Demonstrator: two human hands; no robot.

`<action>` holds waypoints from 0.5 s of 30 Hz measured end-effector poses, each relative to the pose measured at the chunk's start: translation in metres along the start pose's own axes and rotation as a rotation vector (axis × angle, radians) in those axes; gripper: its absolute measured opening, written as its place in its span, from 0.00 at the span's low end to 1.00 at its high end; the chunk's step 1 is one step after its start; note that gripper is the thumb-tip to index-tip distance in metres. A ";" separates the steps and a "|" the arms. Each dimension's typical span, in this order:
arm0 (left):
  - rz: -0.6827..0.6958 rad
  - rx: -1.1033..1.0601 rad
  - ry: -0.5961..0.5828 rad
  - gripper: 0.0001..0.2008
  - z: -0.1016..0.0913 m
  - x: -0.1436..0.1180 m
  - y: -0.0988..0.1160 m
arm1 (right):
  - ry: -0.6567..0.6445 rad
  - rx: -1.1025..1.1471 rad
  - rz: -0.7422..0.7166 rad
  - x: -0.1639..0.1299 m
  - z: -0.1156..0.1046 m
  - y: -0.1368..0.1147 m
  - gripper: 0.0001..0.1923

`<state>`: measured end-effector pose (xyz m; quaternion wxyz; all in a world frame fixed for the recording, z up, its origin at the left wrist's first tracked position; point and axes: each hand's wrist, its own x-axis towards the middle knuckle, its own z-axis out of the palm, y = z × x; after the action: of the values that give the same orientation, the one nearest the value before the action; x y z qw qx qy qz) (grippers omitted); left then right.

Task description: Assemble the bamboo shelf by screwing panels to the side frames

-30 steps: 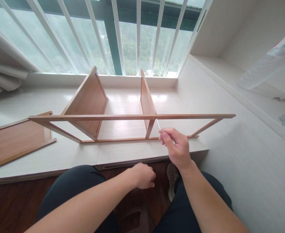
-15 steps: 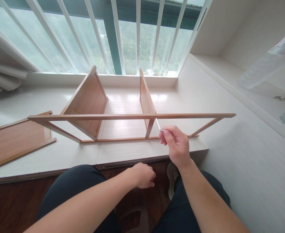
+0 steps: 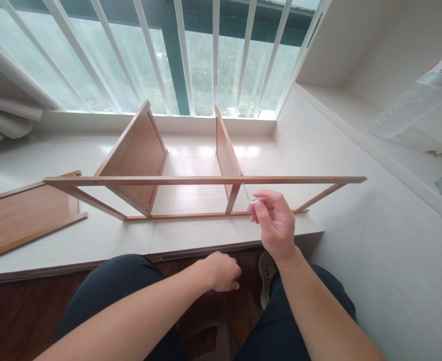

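A half-built wooden shelf frame (image 3: 191, 180) lies on the white window ledge (image 3: 206, 235), its long front rail running left to right. My right hand (image 3: 275, 223) pinches a small metal hex key (image 3: 246, 193) whose tip sits in the rail where the middle divider panel (image 3: 226, 155) meets it. My left hand (image 3: 223, 271) rests low between my knees, fingers curled, with nothing visible in it.
A loose wooden panel (image 3: 21, 215) lies flat at the left of the ledge. A barred window (image 3: 191, 55) stands behind the frame. A clear plastic bag (image 3: 412, 105) sits on the upper right shelf. Dark wood floor (image 3: 14, 316) and a shoe (image 3: 266, 281) lie below.
My right hand has turned the hex key at the rail joint, and its bent handle now shows beside my fingers. The left hand and the frame have stayed put.
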<state>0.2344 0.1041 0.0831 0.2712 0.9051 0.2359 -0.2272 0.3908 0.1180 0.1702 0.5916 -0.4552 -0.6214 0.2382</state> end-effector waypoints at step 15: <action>-0.007 0.006 -0.002 0.16 -0.001 0.001 0.000 | 0.011 -0.010 -0.040 -0.004 0.000 0.008 0.06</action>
<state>0.2350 0.1051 0.0829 0.2680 0.9048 0.2384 -0.2297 0.3926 0.1180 0.1616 0.5973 -0.4470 -0.6283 0.2205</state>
